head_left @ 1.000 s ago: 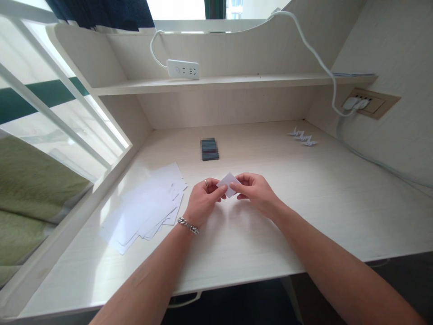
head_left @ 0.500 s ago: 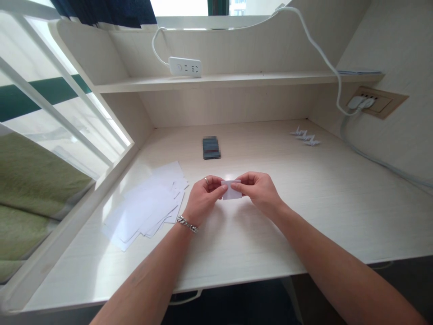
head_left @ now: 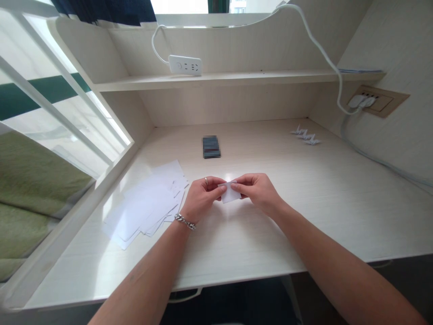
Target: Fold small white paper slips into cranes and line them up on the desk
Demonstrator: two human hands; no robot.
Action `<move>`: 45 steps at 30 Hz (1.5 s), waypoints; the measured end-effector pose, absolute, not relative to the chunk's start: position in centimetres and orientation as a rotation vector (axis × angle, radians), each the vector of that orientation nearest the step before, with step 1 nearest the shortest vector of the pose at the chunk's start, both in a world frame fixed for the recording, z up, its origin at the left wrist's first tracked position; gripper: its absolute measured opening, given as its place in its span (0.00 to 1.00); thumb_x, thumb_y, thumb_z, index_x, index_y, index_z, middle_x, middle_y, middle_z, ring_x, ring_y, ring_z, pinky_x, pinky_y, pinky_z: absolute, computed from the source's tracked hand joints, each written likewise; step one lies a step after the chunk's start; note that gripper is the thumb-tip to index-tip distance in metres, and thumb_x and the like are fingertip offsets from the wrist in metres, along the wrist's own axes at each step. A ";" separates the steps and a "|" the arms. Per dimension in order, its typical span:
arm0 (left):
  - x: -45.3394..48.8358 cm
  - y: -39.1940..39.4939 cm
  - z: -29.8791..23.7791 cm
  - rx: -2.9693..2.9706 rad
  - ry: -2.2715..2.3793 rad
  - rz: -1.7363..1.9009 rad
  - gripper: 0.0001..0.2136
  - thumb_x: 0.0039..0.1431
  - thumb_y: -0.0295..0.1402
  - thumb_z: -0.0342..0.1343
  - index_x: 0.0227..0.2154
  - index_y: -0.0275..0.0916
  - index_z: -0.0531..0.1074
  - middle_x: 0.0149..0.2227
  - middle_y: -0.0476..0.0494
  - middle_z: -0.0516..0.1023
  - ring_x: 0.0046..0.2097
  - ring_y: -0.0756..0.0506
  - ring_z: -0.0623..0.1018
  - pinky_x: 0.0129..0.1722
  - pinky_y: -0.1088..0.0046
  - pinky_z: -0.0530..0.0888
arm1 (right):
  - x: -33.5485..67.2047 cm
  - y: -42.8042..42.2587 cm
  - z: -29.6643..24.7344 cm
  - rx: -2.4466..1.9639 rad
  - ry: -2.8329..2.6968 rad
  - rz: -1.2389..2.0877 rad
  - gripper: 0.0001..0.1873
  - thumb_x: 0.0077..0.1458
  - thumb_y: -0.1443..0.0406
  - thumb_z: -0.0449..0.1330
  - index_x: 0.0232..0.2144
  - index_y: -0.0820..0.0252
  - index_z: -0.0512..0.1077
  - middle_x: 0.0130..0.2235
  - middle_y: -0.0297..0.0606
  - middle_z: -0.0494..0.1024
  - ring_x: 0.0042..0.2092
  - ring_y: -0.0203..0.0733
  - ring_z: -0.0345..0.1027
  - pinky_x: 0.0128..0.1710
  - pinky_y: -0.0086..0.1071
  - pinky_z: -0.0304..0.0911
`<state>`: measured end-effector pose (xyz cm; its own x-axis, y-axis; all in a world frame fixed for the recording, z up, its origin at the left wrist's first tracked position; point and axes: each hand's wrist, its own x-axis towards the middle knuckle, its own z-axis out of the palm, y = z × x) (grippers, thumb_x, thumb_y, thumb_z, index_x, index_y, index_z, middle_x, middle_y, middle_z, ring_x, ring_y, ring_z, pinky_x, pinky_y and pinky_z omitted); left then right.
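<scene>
Paper [head_left: 231, 194], a small white piece, is held just below the middle of the frame, over the tabletop [head_left: 243, 257]. Its left part is pinched by the left hand [head_left: 201, 196], its right by the right hand [head_left: 259, 190], thumbs on top. Loose sheets [head_left: 145, 203] are spread at lower left; folded cranes [head_left: 305, 136] are clustered toward upper right.

A white power strip [head_left: 185, 66] rested on the shelf [head_left: 237, 81], a cable [head_left: 318, 44] terminated at the wall outlet [head_left: 385, 103] to my right, and a dark item [head_left: 211, 147] lay on the desk [head_left: 338, 203].
</scene>
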<state>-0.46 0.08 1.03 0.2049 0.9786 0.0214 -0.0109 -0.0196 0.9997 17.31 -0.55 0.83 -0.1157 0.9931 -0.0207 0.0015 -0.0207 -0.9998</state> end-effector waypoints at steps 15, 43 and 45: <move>-1.2 0.1 1.5 1.235 0.967 1.011 0.09 0.44 0.32 0.67 0.30 0.35 0.79 0.27 0.45 0.77 0.29 0.50 0.74 0.29 0.73 0.72 | 17.4 -0.9 1.3 -1.079 -1.264 1.503 0.14 0.43 0.62 0.67 0.36 0.59 0.81 0.29 0.38 0.79 0.32 0.38 0.70 0.31 0.31 0.66; -0.2 4.1 0.7 1.136 0.887 1.007 0.06 0.40 0.29 0.66 0.24 0.36 0.78 0.25 0.48 0.74 0.29 0.51 0.72 0.29 0.75 0.71 | 17.7 2.0 0.9 -1.041 -1.067 1.540 0.11 0.37 0.66 0.70 0.29 0.60 0.81 0.25 0.35 0.77 0.28 0.35 0.70 0.27 0.29 0.65; -0.2 4.0 0.5 1.149 0.874 0.991 0.05 0.41 0.29 0.66 0.24 0.36 0.78 0.25 0.48 0.74 0.29 0.52 0.72 0.29 0.75 0.70 | 17.8 1.8 0.3 -1.019 -1.060 1.546 0.12 0.36 0.66 0.70 0.29 0.60 0.81 0.27 0.36 0.77 0.29 0.36 0.70 0.28 0.29 0.66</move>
